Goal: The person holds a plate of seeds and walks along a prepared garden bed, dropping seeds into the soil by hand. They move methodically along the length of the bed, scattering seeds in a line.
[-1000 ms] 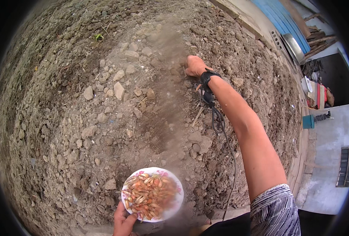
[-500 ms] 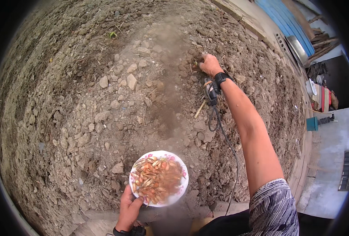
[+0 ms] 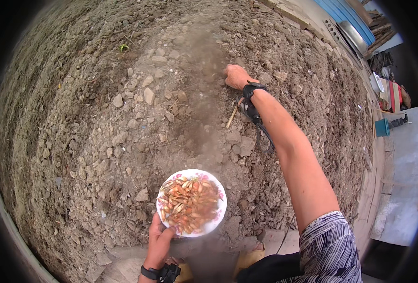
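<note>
My left hand point(image 3: 158, 241) grips the lower left rim of a white plate point(image 3: 214, 225) with a pink floral edge, thumb on top. Heaped on the plate are small orange-brown bulbs point(image 3: 183, 200) that look like shallots or onion sets. Farther off, right of centre, my right hand point(image 3: 237, 77) is down at the loose soil point(image 3: 100, 155), its fingers curled inward. The fingertips are turned away, so whatever they pinch is hidden. A dark band and device point(image 3: 250, 106) sit at my right wrist, with a cable hanging from it.
Stones point(image 3: 148, 96) and clods cover the bed, and a green seedling point(image 3: 123, 47) grows at the far left. A dry stalk point(image 3: 231, 117) lies near my right wrist. Brick edging point(image 3: 294, 19) borders the far right; a teal container point(image 3: 382, 127) is beyond it.
The view has shifted slightly. My right hand has moved a little left over the soil, and the green shoots seen at its fingertips are out of sight. My left hand still holds the plate.
</note>
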A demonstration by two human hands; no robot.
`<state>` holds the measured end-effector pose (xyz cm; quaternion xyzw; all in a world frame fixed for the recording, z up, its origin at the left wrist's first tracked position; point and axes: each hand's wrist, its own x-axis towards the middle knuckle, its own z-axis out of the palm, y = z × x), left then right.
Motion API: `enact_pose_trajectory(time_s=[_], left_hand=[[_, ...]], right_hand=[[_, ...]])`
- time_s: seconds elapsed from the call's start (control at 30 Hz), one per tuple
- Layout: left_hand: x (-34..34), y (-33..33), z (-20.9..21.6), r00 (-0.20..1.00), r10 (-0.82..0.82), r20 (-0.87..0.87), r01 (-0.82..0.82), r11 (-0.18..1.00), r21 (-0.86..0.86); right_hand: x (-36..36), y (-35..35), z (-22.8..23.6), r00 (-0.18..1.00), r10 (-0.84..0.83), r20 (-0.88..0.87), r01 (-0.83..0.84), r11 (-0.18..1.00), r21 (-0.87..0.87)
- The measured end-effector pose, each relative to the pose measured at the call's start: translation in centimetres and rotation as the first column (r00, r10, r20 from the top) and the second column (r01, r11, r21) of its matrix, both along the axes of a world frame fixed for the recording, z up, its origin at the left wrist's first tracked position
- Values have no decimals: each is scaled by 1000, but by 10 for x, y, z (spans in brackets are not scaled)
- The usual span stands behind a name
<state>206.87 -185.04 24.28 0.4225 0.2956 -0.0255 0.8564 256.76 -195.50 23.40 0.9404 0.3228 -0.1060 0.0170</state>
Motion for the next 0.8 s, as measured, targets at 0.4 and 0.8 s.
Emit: enact_pose_trajectory(time_s=[0.4,0.8], left_hand=[[0,-5,2,999,28,36,-26,998,-50],[7,-7,-5,996,-2,86,10,996,-91]], right_hand=[[-4,-26,20,992,-86,-96,95,991,96],[-200,-123,101,957,285,-49,-270,942,201]])
